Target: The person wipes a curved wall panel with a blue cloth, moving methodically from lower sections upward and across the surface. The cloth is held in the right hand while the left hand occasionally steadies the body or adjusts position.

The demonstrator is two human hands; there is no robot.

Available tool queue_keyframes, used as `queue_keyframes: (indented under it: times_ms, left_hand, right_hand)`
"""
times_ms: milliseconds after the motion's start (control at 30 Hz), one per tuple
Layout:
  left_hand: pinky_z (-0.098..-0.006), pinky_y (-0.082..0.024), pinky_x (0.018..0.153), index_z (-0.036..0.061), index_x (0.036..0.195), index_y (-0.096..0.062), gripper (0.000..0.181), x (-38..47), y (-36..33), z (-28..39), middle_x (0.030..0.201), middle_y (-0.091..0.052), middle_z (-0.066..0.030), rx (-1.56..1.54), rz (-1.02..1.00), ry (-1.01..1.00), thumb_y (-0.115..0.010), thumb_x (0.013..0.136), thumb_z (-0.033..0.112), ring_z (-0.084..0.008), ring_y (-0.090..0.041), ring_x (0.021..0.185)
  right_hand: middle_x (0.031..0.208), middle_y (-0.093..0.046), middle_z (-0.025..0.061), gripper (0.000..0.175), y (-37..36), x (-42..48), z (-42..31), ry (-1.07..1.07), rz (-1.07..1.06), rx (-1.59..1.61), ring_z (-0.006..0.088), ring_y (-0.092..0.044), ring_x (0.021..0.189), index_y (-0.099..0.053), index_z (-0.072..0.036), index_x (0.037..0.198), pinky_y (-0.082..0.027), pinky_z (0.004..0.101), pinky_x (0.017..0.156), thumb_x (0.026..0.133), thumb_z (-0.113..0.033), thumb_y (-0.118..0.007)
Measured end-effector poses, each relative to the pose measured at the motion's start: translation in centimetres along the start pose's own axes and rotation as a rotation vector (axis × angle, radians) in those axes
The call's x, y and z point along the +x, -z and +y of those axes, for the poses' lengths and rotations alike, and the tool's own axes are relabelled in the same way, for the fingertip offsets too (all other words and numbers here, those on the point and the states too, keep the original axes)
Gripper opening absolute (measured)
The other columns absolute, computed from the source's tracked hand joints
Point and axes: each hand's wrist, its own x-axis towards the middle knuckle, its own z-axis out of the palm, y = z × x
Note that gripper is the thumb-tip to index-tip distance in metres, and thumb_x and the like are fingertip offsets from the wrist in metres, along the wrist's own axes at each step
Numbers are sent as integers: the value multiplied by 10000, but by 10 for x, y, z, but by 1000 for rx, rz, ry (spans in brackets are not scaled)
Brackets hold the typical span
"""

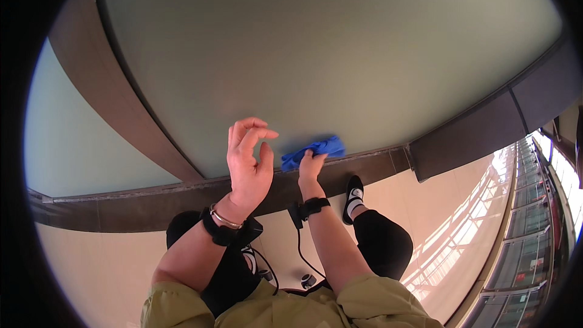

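A blue cloth (pixel 329 146) is bunched in my right hand (pixel 312 168). It lies against the lower part of a large frosted glass panel (pixel 346 64), just above the seam with a dark base strip (pixel 366 171). My thumb shows on the near side of the cloth; most fingers are hidden by it. To the left, my left hand (pixel 249 157) is raised in front of the same panel with its fingers bent and apart. Nothing is in it, and whether it touches the glass I cannot tell.
A brown metal post (pixel 109 86) divides the panel from another pane (pixel 86 132). Rightward, a dark metal base (pixel 473 136) juts out. My black shoe (pixel 350 198) stands on the pale floor (pixel 437 214) by the strip. Cables (pixel 300 248) hang from both wrist straps. A glass railing (pixel 524 241) runs farther right.
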Motion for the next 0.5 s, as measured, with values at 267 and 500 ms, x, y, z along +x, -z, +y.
queue_keyframes:
  times_ms: [267,500]
  left_hand:
    - [-310,-490,796,19,963,-665,323,2,6,-4,1097,-581,-96,-57,-3,32,-494,761,-167,-222,-586,934]
    - [-300,-487,784,7,950,-658,314,3,14,-4,1085,-589,-104,-70,-10,46,-488,762,-178,-211,-589,913]
  right_hand:
    - [986,-654,126,244,-38,-52,23,-356,-710,638,276,-693,794,-585,-19,1129,-608,433,592,946,-179,-596]
    - [925,-675,129,193,9,50,55,-454,-184,243,277,-705,742,-599,10,1048,-592,424,556,870,-63,-618]
